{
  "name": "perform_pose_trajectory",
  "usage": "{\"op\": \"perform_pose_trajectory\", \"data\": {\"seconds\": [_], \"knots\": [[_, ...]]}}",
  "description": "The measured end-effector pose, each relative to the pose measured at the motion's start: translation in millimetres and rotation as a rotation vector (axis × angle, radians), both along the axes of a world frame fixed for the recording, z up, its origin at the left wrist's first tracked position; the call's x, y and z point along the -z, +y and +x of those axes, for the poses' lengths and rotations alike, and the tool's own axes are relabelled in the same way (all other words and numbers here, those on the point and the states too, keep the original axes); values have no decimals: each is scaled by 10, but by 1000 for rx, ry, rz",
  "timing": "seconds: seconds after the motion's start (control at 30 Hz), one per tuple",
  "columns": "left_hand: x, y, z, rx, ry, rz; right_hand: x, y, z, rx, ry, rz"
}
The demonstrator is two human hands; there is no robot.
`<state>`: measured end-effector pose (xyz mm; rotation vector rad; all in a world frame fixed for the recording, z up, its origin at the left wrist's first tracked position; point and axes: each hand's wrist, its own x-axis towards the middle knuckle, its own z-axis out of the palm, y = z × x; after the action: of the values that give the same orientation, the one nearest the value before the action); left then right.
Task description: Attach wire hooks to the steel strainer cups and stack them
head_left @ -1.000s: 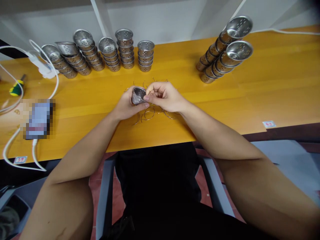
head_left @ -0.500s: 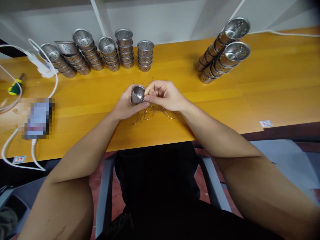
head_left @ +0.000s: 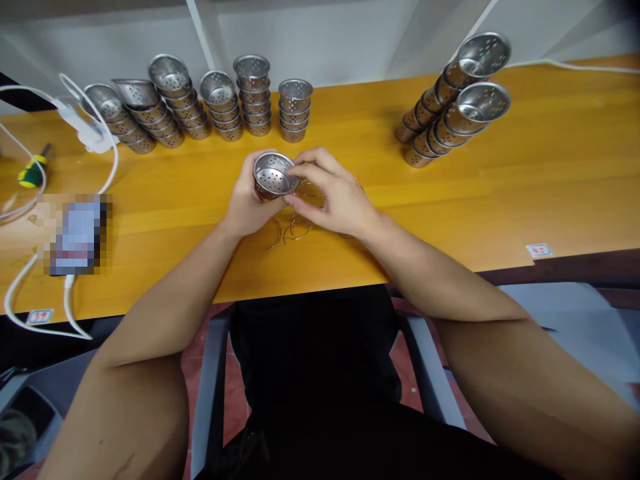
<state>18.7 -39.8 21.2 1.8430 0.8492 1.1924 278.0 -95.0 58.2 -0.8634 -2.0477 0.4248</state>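
My left hand (head_left: 246, 204) is wrapped round a small perforated metal cup (head_left: 271, 175), held just above the yellow wooden table (head_left: 500, 187) with its open mouth facing up. My right hand (head_left: 334, 195) sits right beside it, fingers curled, with thumb and fingertips pinched at the cup's right rim. Whether a wire is between those fingers I cannot make out. A loose pile of thin wire hoops (head_left: 293, 229) lies on the table under and in front of both hands.
Several stacks of the same metal cups (head_left: 220, 110) stand along the back left. Two long stacks (head_left: 450, 107) lie tilted at the back right. A white cable (head_left: 95, 143), a screwdriver (head_left: 31, 175) and a blurred phone (head_left: 75, 233) are at the left.
The cup has been turned from lying on its side to mouth-up and raised slightly. My right hand's fingers moved from a tight pinch to the cup's right rim.
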Motion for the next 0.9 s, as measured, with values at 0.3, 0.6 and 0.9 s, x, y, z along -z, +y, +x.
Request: {"op": "perform_pose_trajectory", "data": {"seconds": [0.3, 0.6, 0.9], "knots": [[-146, -127, 16, 27, 48, 19, 52, -11, -49, -29, -56, -2], [107, 7, -55, 72, -49, 81, 77, 9, -38, -57, -38, -42], [284, 28, -81, 217, 38, 155, 171, 121, -29, 0, 7, -81]]}}
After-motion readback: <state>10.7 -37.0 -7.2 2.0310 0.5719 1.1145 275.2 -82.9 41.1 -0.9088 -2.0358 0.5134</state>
